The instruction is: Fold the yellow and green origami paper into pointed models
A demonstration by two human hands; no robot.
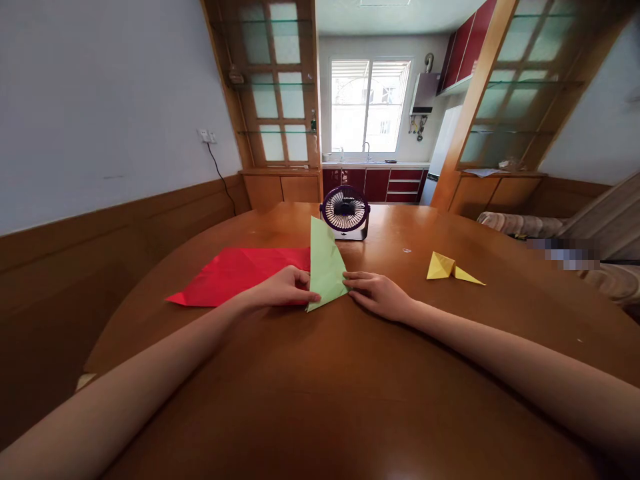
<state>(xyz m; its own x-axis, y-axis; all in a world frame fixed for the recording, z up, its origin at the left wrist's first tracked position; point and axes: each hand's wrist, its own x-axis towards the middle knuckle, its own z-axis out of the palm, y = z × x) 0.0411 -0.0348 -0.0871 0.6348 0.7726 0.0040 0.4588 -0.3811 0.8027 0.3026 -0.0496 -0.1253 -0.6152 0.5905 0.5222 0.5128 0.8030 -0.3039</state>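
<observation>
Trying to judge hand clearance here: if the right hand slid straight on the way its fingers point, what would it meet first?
The right hand points leftward, fingertips already on the folded light-green paper triangle. Straight on, it would likely meet the left hand on the paper's other edge, then the flat red paper sheet; depth is unclear.

I see my left hand (pixel 283 288) and right hand (pixel 377 293) pressing a green paper (pixel 325 263) triangle, seemingly folded, on the wooden table (pixel 350 373).

Two bare forearms, no sleeves, left hand (pixel 283 288), right hand (pixel 380 295)
</observation>
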